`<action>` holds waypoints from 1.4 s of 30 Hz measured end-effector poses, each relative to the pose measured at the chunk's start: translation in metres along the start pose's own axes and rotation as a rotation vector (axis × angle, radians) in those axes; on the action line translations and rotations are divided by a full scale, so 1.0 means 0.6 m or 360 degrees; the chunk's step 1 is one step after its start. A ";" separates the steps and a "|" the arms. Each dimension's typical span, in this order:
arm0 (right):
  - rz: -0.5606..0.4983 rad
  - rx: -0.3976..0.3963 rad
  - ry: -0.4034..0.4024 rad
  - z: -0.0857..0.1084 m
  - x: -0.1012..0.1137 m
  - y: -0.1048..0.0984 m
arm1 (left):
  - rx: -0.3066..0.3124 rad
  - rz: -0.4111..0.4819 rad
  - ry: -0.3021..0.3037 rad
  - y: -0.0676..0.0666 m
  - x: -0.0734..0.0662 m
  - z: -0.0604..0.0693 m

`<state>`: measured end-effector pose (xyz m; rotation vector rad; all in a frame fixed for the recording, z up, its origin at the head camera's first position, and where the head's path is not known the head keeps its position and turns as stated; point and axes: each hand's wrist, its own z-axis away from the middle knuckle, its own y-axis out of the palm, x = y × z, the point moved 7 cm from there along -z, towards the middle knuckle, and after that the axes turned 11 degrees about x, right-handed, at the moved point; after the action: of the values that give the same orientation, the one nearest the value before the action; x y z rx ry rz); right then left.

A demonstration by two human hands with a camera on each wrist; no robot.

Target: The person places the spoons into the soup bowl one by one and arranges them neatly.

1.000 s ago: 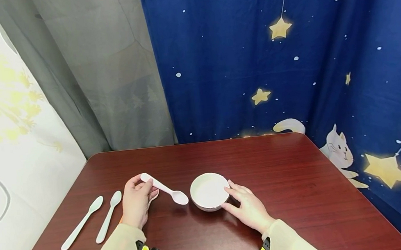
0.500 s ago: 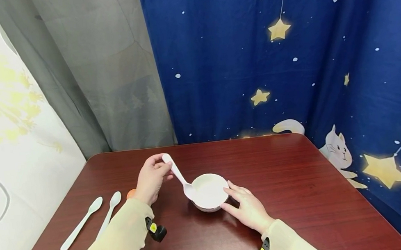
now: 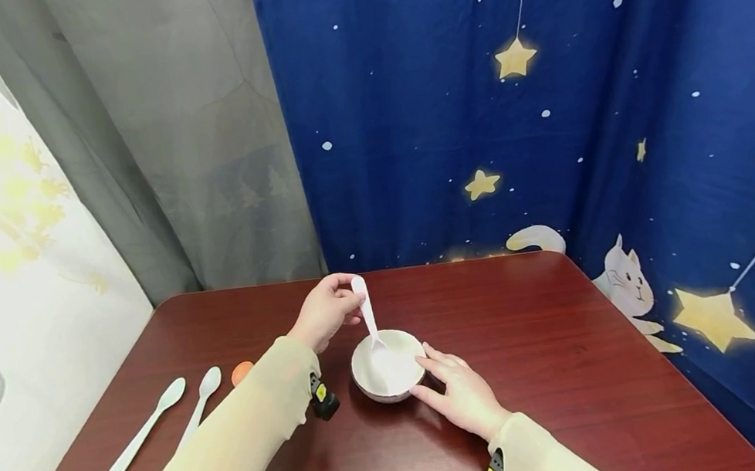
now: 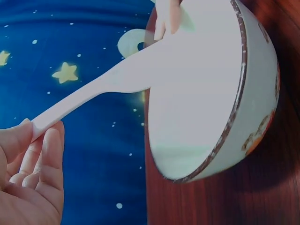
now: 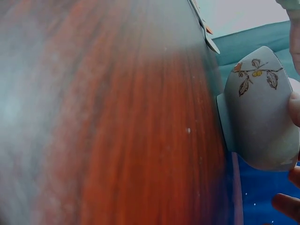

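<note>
Between thumb and fingers, my left hand [image 3: 326, 313] pinches the handle end of a white spoon [image 3: 366, 308]. The spoon tilts down, with its head inside a white bowl [image 3: 392, 362]. Seen in the left wrist view, the bowl [image 4: 255, 98] has a dark patterned rim and a printed outside. My right hand [image 3: 462, 397] holds the bowl's right side, one fingertip over the rim and the thumb lower on the near side. The right wrist view shows the bowl's outside with a leaf-and-berry print, and the thumb [image 5: 295, 108] against it.
Two pale spoons lie at the left: one spoon [image 3: 144, 433] in full view, the other spoon [image 3: 207, 387] partly behind the left sleeve. A rounded orange thing [image 3: 242, 372] shows beside that sleeve. Curtains stand behind the dark red table [image 3: 496, 292].
My left hand has moved right and away from me, bringing the spoon from beside the bowl into it. The spoon is now steeper. My right hand has stayed at the bowl.
</note>
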<state>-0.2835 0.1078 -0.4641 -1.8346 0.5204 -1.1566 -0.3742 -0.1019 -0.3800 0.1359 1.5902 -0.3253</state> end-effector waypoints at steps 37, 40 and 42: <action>0.0058 0.0022 -0.0041 -0.002 -0.002 0.002 | 0.0028 -0.0206 -0.0111 0.047 0.101 -0.064; 0.0060 0.0021 -0.0045 -0.002 -0.003 0.002 | 0.0032 -0.0296 -0.0138 0.046 0.104 -0.065; 0.0057 0.0020 -0.0048 -0.002 -0.004 0.003 | 0.0025 -0.0358 -0.0160 0.045 0.105 -0.065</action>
<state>-0.2857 0.1081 -0.4665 -1.8219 0.5255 -1.1042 -0.4072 -0.0718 -0.4453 -0.0476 1.5060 -0.5118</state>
